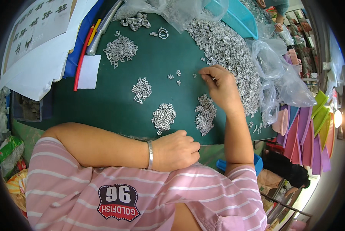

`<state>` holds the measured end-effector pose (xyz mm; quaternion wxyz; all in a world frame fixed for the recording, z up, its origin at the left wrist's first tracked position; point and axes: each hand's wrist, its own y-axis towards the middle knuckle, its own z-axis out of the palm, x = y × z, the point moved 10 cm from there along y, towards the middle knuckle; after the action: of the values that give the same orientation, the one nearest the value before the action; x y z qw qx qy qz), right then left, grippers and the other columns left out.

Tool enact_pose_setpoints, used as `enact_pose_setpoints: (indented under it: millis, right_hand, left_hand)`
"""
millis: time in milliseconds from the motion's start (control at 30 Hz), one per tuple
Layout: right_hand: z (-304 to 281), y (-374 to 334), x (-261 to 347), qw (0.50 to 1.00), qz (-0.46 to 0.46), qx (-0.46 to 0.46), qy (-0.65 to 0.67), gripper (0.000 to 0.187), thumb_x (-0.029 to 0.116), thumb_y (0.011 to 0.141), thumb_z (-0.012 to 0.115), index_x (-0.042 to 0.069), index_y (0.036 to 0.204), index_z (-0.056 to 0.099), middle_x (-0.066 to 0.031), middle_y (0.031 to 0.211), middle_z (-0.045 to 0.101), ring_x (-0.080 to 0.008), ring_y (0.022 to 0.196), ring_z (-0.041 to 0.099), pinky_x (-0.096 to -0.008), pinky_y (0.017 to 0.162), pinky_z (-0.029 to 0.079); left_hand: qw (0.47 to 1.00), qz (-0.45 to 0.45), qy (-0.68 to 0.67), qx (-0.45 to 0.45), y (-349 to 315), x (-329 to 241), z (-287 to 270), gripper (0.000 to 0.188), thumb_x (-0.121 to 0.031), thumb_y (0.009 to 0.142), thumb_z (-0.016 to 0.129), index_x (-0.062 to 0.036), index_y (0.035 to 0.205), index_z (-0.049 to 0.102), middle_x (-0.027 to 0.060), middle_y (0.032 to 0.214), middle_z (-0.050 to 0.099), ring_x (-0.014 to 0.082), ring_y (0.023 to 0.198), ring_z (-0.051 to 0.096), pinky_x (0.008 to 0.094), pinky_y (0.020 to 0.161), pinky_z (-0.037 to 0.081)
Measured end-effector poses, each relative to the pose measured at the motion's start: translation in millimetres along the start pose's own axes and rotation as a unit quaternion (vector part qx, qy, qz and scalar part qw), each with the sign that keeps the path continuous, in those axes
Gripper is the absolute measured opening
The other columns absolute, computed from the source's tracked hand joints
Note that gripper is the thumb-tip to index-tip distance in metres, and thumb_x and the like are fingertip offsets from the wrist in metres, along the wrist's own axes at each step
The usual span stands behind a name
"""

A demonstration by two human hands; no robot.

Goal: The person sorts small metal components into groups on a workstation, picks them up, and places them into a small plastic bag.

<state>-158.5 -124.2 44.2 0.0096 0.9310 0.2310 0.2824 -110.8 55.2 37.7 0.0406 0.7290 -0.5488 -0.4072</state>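
My right hand [221,86] reaches over the green tabletop [114,96], thumb and forefinger bent close together. Just off their tips lies a small silver metal piece [194,76]; whether anything sits between the fingers is too small to tell. Further left are a few loose metal pieces [178,72]. My left hand [176,151] is curled closed by the table's near edge, its palm hidden. Before it lies a small pile of metal pieces [164,117]. Another pile [206,114] is beside my right wrist, and a third [141,90] lies further left.
A large heap of metal pieces [226,50] spreads along the right, beside clear plastic bags [270,69] and a turquoise tray [238,19]. At the far left are another pile [120,50], a red pencil [83,57], white paper [89,71] and printed sheets [35,46]. Other people are at right.
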Motion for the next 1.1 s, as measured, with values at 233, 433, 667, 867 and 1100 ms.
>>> enact_pose_setpoints:
  millis: [233, 433, 667, 867, 1100]
  right_hand:
    - [12.4, 2.6, 0.4, 1.000, 0.006, -0.008, -0.021, 0.010, -0.004, 0.073, 0.067, -0.001, 0.081, 0.062, -0.0147, 0.080, 0.060, -0.0319, 0.070, 0.059, -0.0360, 0.064, 0.048]
    - [25.3, -4.8, -5.9, 0.995, 0.065, 0.011, 0.078, 0.019, -0.007, 0.076, 0.064, 0.001, 0.091, 0.059, -0.0084, 0.077, 0.060, -0.0148, 0.068, 0.060, -0.0263, 0.061, 0.048]
    - [32.9, 30.0, 60.6, 0.986, -0.102, 0.015, 0.128, 0.016, -0.007, 0.074, 0.065, 0.001, 0.088, 0.064, -0.0074, 0.081, 0.063, -0.0132, 0.066, 0.060, -0.0239, 0.060, 0.049]
    - [77.7, 75.0, 129.1, 0.966, -0.203, 0.019, 0.157, 0.011, -0.003, 0.072, 0.066, 0.000, 0.082, 0.063, -0.0125, 0.076, 0.059, -0.0272, 0.064, 0.061, -0.0325, 0.058, 0.049]
    - [47.9, 91.5, 91.9, 0.979, -0.149, -0.018, 0.139, 0.011, 0.000, 0.077, 0.064, 0.000, 0.088, 0.065, -0.0134, 0.079, 0.063, -0.0267, 0.071, 0.062, -0.0331, 0.064, 0.050]
  left_hand:
    - [0.995, -0.036, -0.083, 0.042, -6.4, 6.4, 16.6, 0.007, -0.013, 0.076, 0.055, -0.0059, 0.077, 0.053, 0.0067, 0.074, 0.049, 0.0230, 0.066, 0.057, 0.0348, 0.057, 0.047]
    - [0.992, -0.056, -0.098, 0.052, -7.3, 14.0, 19.5, 0.007, -0.012, 0.076, 0.054, -0.0052, 0.077, 0.053, 0.0087, 0.077, 0.052, 0.0248, 0.069, 0.059, 0.0359, 0.061, 0.050]
    - [0.992, -0.067, -0.092, 0.060, -6.0, 17.6, 23.3, 0.008, -0.010, 0.074, 0.056, -0.0035, 0.078, 0.057, 0.0095, 0.079, 0.056, 0.0249, 0.072, 0.062, 0.0333, 0.065, 0.052]
    - [0.990, -0.062, -0.106, 0.073, -5.8, 14.5, 20.4, 0.010, -0.008, 0.072, 0.058, -0.0016, 0.080, 0.058, 0.0107, 0.080, 0.056, 0.0256, 0.074, 0.062, 0.0349, 0.065, 0.052]
    - [0.987, -0.069, -0.118, 0.083, -5.8, 17.8, 19.6, 0.010, -0.011, 0.074, 0.057, -0.0024, 0.080, 0.057, 0.0104, 0.081, 0.056, 0.0254, 0.075, 0.062, 0.0346, 0.066, 0.052]
